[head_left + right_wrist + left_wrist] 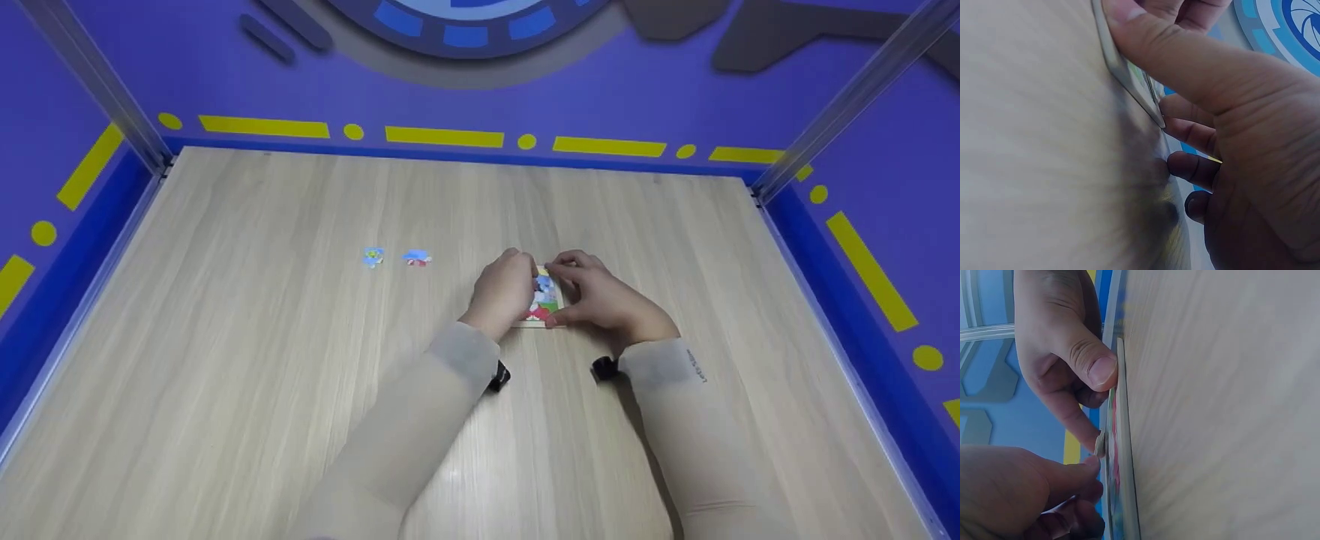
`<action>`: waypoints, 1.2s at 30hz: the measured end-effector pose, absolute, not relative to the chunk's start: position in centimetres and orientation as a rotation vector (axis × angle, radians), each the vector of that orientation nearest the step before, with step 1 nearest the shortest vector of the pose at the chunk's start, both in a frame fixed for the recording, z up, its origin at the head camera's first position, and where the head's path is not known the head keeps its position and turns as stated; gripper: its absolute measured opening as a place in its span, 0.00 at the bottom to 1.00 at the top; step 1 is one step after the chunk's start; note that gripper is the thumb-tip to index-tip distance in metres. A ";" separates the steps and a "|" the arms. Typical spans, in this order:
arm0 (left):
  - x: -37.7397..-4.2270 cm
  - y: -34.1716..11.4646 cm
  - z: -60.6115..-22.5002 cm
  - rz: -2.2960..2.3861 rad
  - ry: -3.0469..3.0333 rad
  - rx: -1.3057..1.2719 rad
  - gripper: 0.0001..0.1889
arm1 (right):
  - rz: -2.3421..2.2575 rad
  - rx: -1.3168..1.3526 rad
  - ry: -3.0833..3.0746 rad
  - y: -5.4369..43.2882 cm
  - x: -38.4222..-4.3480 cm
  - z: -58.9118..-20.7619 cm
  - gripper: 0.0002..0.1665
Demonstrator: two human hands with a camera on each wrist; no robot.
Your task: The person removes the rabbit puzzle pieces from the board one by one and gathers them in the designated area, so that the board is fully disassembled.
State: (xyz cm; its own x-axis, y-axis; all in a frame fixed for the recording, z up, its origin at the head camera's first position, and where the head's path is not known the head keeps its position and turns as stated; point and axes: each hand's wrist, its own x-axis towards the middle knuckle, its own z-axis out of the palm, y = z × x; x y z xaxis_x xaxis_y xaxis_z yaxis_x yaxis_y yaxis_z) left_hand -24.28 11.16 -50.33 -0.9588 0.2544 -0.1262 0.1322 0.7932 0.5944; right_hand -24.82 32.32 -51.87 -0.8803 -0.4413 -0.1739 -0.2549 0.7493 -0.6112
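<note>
The jigsaw tray [531, 325] on the surface [300, 375] looks partly filled, the right hand [604, 300] gripping its right side with widely parted fingers, the left hand [504, 291] seemingly pinching one piece [1099, 443] over it, while two loose jigsaw pieces [417, 258] left of it probably remain unfitted.

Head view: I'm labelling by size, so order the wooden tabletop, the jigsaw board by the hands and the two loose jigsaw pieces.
1. Wooden tabletop
2. Jigsaw board, partly covered
3. Left loose jigsaw piece and right loose jigsaw piece: too alike to rank
</note>
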 end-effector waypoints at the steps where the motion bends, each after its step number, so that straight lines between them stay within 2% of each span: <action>1: -24.3 11.0 -50.3 0.909 2.785 0.311 0.08 | -0.858 -0.537 2.641 32.3 -24.8 -51.9 0.64; 11: -24.3 7.7 -49.4 1.068 2.731 0.248 0.10 | -0.839 -0.430 2.632 31.9 -24.7 -51.6 0.64; 20: -25.1 4.3 -50.4 1.173 2.767 0.151 0.09 | -0.805 -0.321 2.633 31.8 -24.7 -51.6 0.65; 36: -25.9 1.3 -51.4 1.221 2.756 -0.057 0.10 | -0.822 -0.368 2.651 31.6 -24.6 -51.6 0.64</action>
State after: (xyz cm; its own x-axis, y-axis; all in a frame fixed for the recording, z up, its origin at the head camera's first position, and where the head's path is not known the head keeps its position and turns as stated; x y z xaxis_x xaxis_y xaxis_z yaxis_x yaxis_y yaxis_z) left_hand -25.87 1.25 -51.41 -0.9912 0.0172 -0.1309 -0.0854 0.6725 0.7352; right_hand -24.63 31.56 -51.59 -0.9084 -0.3404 -0.2427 -0.1433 0.7989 -0.5841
